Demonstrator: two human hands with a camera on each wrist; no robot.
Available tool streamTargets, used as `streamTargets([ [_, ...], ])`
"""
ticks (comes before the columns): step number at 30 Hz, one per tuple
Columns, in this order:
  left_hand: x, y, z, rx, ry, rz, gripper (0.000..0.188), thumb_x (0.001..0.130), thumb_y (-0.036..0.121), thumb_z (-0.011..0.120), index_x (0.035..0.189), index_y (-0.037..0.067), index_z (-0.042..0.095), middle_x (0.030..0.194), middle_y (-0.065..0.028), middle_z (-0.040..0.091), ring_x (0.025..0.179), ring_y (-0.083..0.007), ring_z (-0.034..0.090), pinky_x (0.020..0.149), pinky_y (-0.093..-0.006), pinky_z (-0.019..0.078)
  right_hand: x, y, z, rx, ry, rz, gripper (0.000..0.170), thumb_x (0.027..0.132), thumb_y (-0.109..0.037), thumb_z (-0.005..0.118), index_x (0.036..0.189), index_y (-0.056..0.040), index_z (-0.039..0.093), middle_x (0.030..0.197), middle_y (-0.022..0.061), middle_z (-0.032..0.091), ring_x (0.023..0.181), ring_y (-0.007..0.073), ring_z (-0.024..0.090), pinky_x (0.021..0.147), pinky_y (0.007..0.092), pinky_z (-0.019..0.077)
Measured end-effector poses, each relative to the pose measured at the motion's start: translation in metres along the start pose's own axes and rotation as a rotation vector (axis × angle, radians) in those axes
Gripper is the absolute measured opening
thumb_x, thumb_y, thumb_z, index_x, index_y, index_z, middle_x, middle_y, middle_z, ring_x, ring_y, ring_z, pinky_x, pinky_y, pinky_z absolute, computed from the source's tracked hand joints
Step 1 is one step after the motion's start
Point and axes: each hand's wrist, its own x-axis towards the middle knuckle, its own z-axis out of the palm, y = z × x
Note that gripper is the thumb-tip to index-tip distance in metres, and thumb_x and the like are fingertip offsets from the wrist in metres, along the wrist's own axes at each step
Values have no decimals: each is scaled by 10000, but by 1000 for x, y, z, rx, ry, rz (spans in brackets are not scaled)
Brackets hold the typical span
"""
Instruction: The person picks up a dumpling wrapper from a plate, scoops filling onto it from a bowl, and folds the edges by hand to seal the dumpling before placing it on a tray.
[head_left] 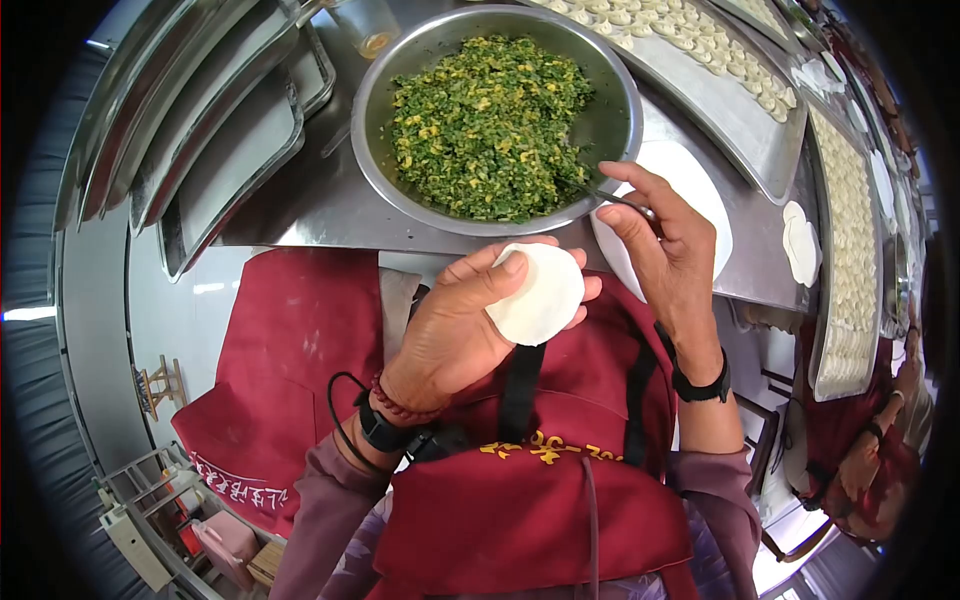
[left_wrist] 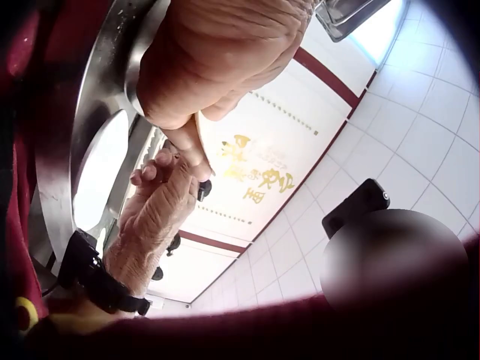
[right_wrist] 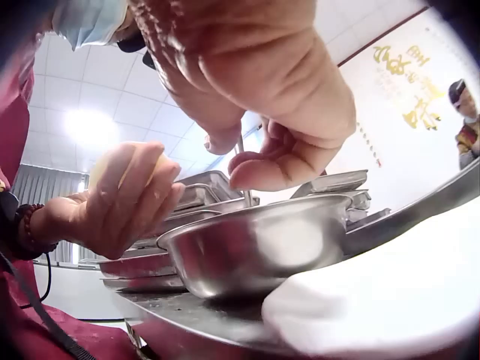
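My left hand [head_left: 450,320] holds a round white dough wrapper [head_left: 548,298], thumb on its face and fingers behind it, just in front of the table edge. The right hand [head_left: 680,255] pinches the thin metal handle [head_left: 628,204] of a utensil at the near right rim of a steel bowl [head_left: 368,165]. That utensil's other end is hidden in the chopped green and yellow filling [head_left: 485,130]. In the right wrist view, the handle [right_wrist: 240,146] stands between thumb and fingers above the bowl [right_wrist: 247,244].
Stacked metal trays [head_left: 235,165] stand at the left. A white sheet-like piece [head_left: 705,200] lies right of the bowl. Farther right are trays [head_left: 690,90] of shaped dumplings and loose wrappers [head_left: 800,245]. Another person [head_left: 865,465] is at the right edge.
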Motion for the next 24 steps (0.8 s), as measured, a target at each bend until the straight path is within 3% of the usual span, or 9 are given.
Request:
streamTargets([
  [4,-3,18,3,-25,-20,97,348,962,199,584,1257,19,541,1269,-205,577,1173,-401,574,986,-520,489,13,-1,2,-138,-37,-176,159,888,-147,699,1004,-39,713,858,87,711,733,147,658,661,270,511],
  [7,-8,29,8,37,88,175,339,968,208,575,1244,14,544,1249,-203,583,1188,-402,562,1002,-528,473,12,-8,-8,-98,8,-63,159,911,-151,674,996,-22,711,842,68,710,727,137,649,665,266,509],
  [11,-13,34,7,14,158,241,356,966,189,580,1226,-47,520,1233,-214,576,1210,-412,537,1053,-555,424,23,-36,-27,30,147,225,275,973,-263,602,962,-15,719,706,15,617,617,52,520,547,215,414],
  [12,-12,34,6,0,158,248,355,964,185,584,1220,-53,520,1236,-215,574,1211,-414,535,1056,-559,421,28,-32,-23,9,215,170,323,978,-309,592,951,-14,721,661,7,569,566,34,462,501,203,362],
  [16,-11,35,2,-24,171,282,378,972,180,564,1238,-79,490,1277,-233,543,1234,-426,510,1076,-570,398,43,-17,-14,-169,217,118,338,983,-311,581,953,0,709,619,11,569,513,46,463,476,211,367],
  [20,-12,39,5,-46,202,293,450,1001,198,491,1305,-120,398,1346,-269,475,1290,-447,442,1107,-577,352,46,-4,2,11,96,224,336,990,-307,564,965,0,701,627,23,583,520,50,490,476,209,386],
  [24,-11,41,5,-81,157,289,502,1014,218,446,1334,-152,334,1376,-289,433,1333,-468,372,1133,-587,296,42,3,4,170,148,319,346,997,-314,541,986,-8,700,678,29,613,544,50,511,474,203,385],
])
